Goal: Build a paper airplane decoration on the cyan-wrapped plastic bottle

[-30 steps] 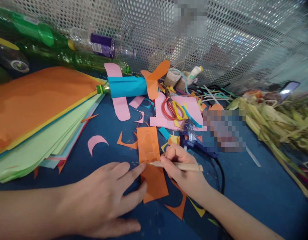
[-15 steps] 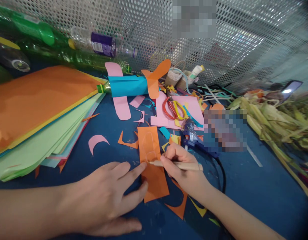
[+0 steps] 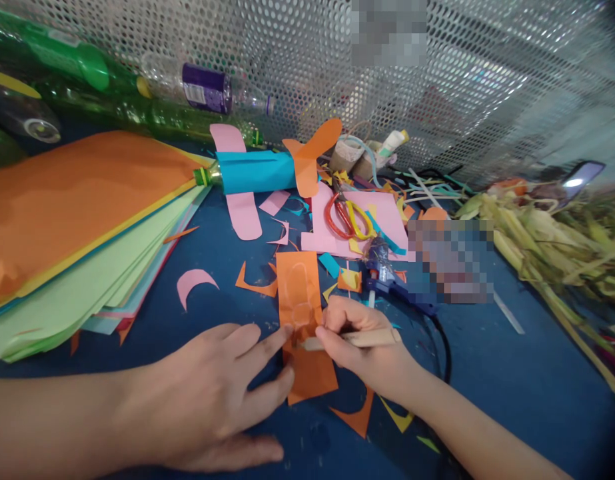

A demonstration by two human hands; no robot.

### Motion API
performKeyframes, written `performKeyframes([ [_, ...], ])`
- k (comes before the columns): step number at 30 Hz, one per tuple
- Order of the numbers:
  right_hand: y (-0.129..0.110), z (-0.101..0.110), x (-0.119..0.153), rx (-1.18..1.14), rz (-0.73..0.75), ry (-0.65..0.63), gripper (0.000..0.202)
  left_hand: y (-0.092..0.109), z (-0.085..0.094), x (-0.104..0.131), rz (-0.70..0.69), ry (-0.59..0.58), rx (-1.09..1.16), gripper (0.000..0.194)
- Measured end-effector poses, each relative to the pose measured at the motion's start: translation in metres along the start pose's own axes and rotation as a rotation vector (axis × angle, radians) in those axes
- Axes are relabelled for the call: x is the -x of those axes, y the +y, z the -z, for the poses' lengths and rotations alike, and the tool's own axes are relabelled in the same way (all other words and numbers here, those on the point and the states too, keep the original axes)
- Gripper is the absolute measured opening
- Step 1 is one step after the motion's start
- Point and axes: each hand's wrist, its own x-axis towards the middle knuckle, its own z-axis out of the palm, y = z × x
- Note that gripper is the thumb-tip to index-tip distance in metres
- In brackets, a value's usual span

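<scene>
An orange paper strip [image 3: 312, 373] lies on the blue table, with a faint rounded outline drawn on its upper half. My left hand [image 3: 222, 393] rests at the strip's left edge, fingers spread, two fingertips touching the paper. Between the thumb and fingers of my right hand [image 3: 367, 340] is a light-coloured pen [image 3: 380, 337], its tip at the middle of the strip, just below the outline. Farther back lies a bottle wrapped in blue paper [image 3: 257, 171], with pink wing-like pieces [image 3: 244, 217] and an orange paper piece [image 3: 307, 160] on it.
Coloured paper sheets [image 3: 87, 220] are stacked at left. Red-and-yellow scissors [image 3: 350, 217] lie on pink paper, near a blue glue gun [image 3: 387, 277] with a black cord. Paper scraps [image 3: 194, 283] are scattered about. Plastic bottles [image 3: 207, 87] line the mesh back; dry husks [image 3: 547, 247] lie at right.
My right hand has moved the pen tip slightly down the orange strip. The drawn outline shows more lines near its lower end. My left hand has stayed in place.
</scene>
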Motion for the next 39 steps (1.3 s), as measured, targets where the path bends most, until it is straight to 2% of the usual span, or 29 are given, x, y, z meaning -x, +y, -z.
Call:
performKeyframes([
  [6, -0.004, 0.003, 0.000, 0.049, 0.023, -0.059, 0.026, 0.001, -0.001, 0.001, 0.044, -0.018, 0.005, 0.048],
  [17, -0.010, 0.007, -0.001, 0.069, 0.058, -0.175, 0.026, 0.000, -0.001, 0.001, -0.009, -0.001, 0.016, 0.044],
  [22, -0.010, 0.010, 0.000, 0.108, 0.075, -0.220, 0.026, 0.002, -0.001, 0.001, 0.046, -0.010, 0.020, 0.044],
  [25, -0.011, 0.012, -0.001, 0.121, 0.084, -0.243, 0.026, 0.001, -0.001, 0.000, 0.024, 0.004, 0.023, 0.044],
  [34, -0.011, 0.016, -0.001, 0.107, 0.039, -0.287, 0.027, 0.002, 0.000, 0.000, 0.018, -0.012, 0.018, 0.044],
  [37, -0.005, 0.018, -0.001, -0.032, -0.001, -0.223, 0.028, 0.002, 0.000, 0.000, 0.035, -0.004, 0.018, 0.044],
  [39, -0.001, 0.017, -0.002, -0.182, -0.029, -0.053, 0.029, 0.002, 0.000, 0.000, 0.029, 0.001, 0.029, 0.043],
])
